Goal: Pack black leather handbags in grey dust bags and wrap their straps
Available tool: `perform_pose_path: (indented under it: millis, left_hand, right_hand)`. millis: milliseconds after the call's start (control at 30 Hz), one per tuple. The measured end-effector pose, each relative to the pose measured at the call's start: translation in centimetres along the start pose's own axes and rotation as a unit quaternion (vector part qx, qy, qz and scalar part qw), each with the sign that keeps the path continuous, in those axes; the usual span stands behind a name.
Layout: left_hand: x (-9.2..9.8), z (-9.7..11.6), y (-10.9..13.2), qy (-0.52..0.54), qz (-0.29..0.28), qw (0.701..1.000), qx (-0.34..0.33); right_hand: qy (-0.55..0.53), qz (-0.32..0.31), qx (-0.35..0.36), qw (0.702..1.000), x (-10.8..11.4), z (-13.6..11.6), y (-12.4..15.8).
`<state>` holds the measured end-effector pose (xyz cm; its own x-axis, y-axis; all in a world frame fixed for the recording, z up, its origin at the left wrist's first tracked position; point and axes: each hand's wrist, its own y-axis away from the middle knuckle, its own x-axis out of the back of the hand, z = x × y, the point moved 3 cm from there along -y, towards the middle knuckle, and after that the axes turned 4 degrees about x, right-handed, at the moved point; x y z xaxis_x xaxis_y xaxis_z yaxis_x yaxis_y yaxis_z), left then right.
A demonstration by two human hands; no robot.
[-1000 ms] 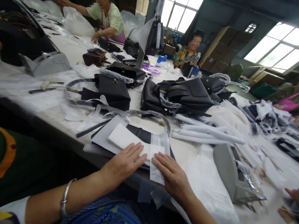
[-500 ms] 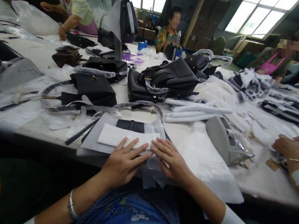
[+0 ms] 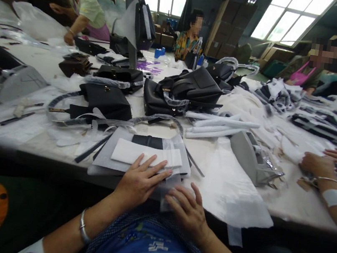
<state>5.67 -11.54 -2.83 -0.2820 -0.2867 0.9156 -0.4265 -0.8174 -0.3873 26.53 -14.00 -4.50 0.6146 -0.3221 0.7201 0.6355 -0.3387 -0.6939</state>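
My left hand [image 3: 136, 185] lies with fingers spread on a folded white sheet [image 3: 132, 153]. That sheet rests on grey-white wrapping [image 3: 103, 157] over a black handbag [image 3: 149, 141], most of which is covered. The bag's handle [image 3: 169, 120], wrapped in clear film, arches out behind it. Near the table's front edge, my right hand [image 3: 187, 209] is slightly curled, with its thumb apart from the fingers. Its fingertips are at a translucent film strip [image 3: 166, 196] that hangs from the bag over the edge; whether they press on it I cannot tell.
Black handbags [image 3: 105, 102] and a larger black bag pile [image 3: 189, 89] lie behind. White rolls [image 3: 222, 126], a grey bag-like piece [image 3: 253, 160] and white sheeting [image 3: 229, 186] are on the right. A co-worker's hands [image 3: 321, 166] work at far right; several people are around the table.
My right hand has drawn back from the white sheet toward the table's front edge, its fingers now more curled. My left hand has stayed on the sheet.
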Motion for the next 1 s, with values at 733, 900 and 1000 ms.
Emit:
perform_pose_path:
  millis: [733,900,1000]
  left_hand:
    - [-0.6,0.0,0.0,-0.033,0.048,0.998,-0.003]
    - [-0.9,-0.1,0.2,-0.013,0.05,0.999,0.006]
    - [-0.9,-0.1,0.2,0.0,0.039,0.999,0.012]
  right_hand:
    - [0.04,-0.334,-0.111,0.935,-7.8,10.6,-14.1]
    - [-0.054,-0.258,-0.107,0.959,-4.9,10.7,-12.0]
    - [-0.091,-0.125,-0.092,0.984,-0.6,9.0,-8.4]
